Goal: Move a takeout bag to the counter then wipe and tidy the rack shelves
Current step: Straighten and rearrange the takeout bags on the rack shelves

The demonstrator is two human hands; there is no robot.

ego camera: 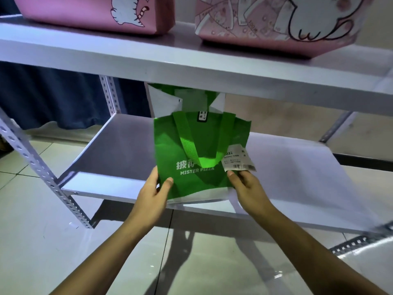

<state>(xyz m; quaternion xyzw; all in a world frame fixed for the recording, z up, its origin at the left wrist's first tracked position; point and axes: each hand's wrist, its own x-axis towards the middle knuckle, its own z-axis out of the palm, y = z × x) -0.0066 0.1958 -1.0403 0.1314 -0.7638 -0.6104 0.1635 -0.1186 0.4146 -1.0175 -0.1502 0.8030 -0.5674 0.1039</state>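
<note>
Clearly green, the takeout bag point(200, 150) bears white "MISTER PIZZA" lettering.

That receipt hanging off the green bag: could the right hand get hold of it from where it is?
Probably yes. The right hand grips the green bag just under the receipt, its fingertips already at the slip's lower edge, with nothing between them.

Single head view: looks forward and down from close, onto lower rack shelf point(119, 145) and floor tiles point(53, 241).

Lower white shelf point(119, 150) carries the green bag point(200, 145) — upper shelf point(148, 60), two pink bags point(85, 11).
</note>
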